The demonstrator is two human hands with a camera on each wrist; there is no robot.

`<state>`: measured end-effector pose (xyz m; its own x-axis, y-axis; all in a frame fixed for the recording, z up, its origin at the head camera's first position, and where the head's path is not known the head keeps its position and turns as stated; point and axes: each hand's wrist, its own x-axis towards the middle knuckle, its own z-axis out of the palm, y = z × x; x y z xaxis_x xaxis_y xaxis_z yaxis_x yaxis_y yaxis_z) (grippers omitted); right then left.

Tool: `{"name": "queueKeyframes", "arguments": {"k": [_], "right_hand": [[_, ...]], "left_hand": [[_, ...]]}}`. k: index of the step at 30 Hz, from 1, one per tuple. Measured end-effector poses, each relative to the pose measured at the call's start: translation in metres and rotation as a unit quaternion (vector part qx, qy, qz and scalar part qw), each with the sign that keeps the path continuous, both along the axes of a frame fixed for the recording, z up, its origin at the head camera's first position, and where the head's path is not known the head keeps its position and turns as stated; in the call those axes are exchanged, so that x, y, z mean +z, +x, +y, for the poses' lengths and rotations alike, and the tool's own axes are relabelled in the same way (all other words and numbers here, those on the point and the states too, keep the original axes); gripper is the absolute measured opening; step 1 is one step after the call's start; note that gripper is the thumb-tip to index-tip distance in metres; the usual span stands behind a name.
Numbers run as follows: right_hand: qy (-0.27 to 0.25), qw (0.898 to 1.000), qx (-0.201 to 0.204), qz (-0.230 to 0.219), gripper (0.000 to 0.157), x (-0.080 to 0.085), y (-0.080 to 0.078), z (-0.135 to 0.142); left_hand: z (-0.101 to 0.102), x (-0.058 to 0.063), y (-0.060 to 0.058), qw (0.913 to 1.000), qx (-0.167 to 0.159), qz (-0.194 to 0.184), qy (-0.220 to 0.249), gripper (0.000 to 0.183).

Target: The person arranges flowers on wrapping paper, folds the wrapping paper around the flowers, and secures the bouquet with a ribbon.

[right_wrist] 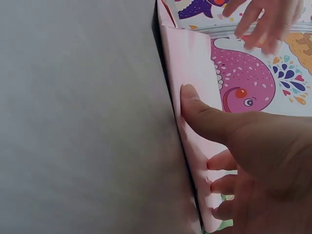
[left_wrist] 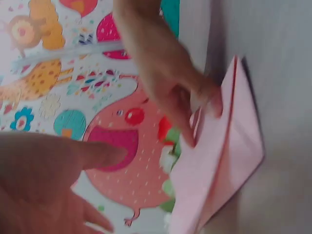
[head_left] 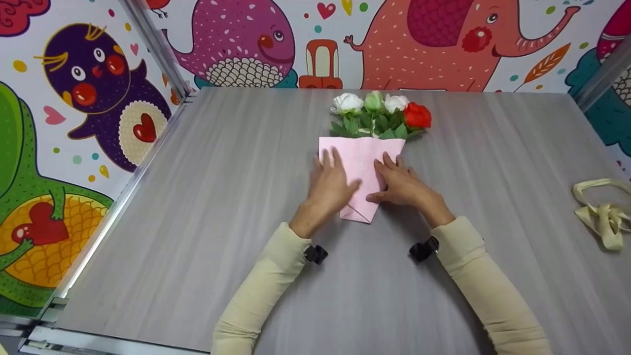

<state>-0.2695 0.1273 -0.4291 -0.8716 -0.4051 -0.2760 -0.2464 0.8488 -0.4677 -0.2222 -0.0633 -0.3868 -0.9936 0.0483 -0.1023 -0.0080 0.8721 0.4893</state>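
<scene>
Pink wrapping paper (head_left: 362, 158) lies folded round the stems of a small bouquet, with a diagonal fold near its narrow lower end. From its top stick out two white flowers (head_left: 347, 103), a green bud (head_left: 373, 101) and a red flower (head_left: 418, 116) among green leaves. The left hand (head_left: 329, 185) is spread over the paper's left side; the left wrist view shows a gap between hand and paper. On the right side, the right hand (head_left: 402, 185) rests its thumb and fingertips on the paper, as the right wrist view shows. The stems are hidden.
A cream ribbon (head_left: 609, 217) lies loosely looped at the right end of the grey table (head_left: 197, 222). Walls with painted animals (head_left: 443, 44) stand behind and to the left, with a metal rail (head_left: 123, 187) along the left edge.
</scene>
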Motion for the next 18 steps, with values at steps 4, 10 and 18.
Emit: {"name": "queueKeyframes", "arguments": {"k": [4, 10, 18], "right_hand": [[-0.001, 1.0, 0.009, 0.006, 0.099, 0.0, 0.0, 0.002], [-0.004, 1.0, 0.011, -0.003, 0.097, 0.001, 0.0, 0.003], [0.01, 1.0, 0.022, -0.012, 0.1, 0.0, 0.003, 0.005]], "left_hand": [[0.018, -0.005, 0.002, 0.9881, -0.12, -0.065, -0.07, 0.087], [0.029, -0.011, -0.015, 0.9718, -0.16, -0.128, -0.117, 0.092], [0.024, -0.02, -0.02, 0.955, -0.16, -0.195, -0.156, 0.108]]}}
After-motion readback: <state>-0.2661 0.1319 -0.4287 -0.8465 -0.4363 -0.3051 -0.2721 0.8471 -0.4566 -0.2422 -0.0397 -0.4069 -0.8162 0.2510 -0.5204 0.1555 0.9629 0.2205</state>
